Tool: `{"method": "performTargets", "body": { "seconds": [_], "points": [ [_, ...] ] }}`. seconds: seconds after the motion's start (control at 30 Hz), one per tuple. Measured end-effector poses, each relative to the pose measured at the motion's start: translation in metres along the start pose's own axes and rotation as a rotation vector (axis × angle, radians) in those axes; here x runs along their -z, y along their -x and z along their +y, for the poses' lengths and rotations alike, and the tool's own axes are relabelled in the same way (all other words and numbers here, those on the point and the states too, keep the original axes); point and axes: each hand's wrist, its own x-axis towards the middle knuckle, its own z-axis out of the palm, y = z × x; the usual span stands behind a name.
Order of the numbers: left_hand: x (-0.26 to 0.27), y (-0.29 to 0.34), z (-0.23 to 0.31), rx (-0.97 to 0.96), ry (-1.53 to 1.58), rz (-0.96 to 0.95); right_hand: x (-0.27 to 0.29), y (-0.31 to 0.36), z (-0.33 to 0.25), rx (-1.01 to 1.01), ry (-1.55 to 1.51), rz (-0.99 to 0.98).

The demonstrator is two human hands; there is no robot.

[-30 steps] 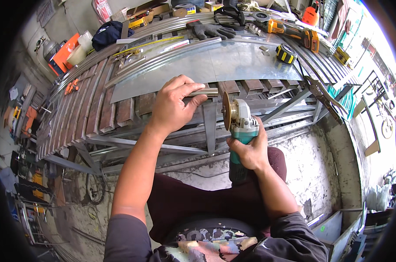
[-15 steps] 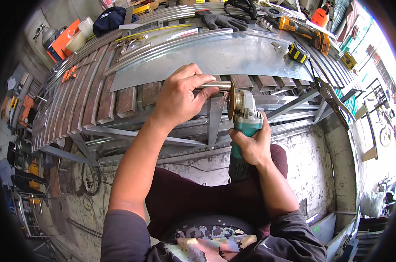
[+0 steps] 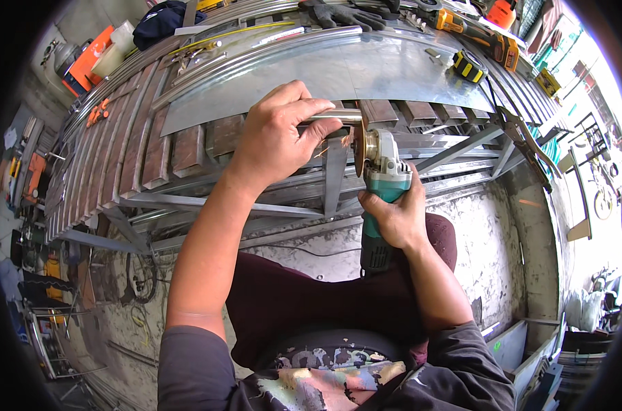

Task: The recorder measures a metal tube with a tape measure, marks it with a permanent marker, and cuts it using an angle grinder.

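Note:
My left hand (image 3: 285, 133) is closed round a short shiny metal tube (image 3: 345, 116), pinching it between thumb and fingers near the front edge of the bench. The tube's right end meets the brown disc (image 3: 359, 149) of a teal and silver angle grinder (image 3: 386, 179). Small orange sparks fly off just below the tube, left of the disc. My right hand (image 3: 401, 216) wraps round the grinder's body, which stands upright with its head at the top and its dark rear end above my lap. The tube's left end is hidden in my left hand.
A flat metal sheet (image 3: 290, 75) lies on the slatted metal bench (image 3: 143, 151). Farther back are a glove (image 3: 345, 15), a yellow-black tape measure (image 3: 470, 65) and a yellow cordless power tool (image 3: 472, 34). Long-handled metal pliers (image 3: 523, 140) hang at the right edge.
The view has shifted slightly, so the bench sits higher and more to the left. Both hands keep their grips, and the sparks by the disc look brighter.

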Motion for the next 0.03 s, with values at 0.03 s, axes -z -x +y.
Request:
{"method": "performTargets", "body": {
  "seconds": [0.03],
  "points": [
    [0.0004, 0.0007, -0.0007, 0.023, 0.013, -0.009, 0.0008, 0.0006, 0.0013, -0.006, -0.006, -0.020]
  ]
}}
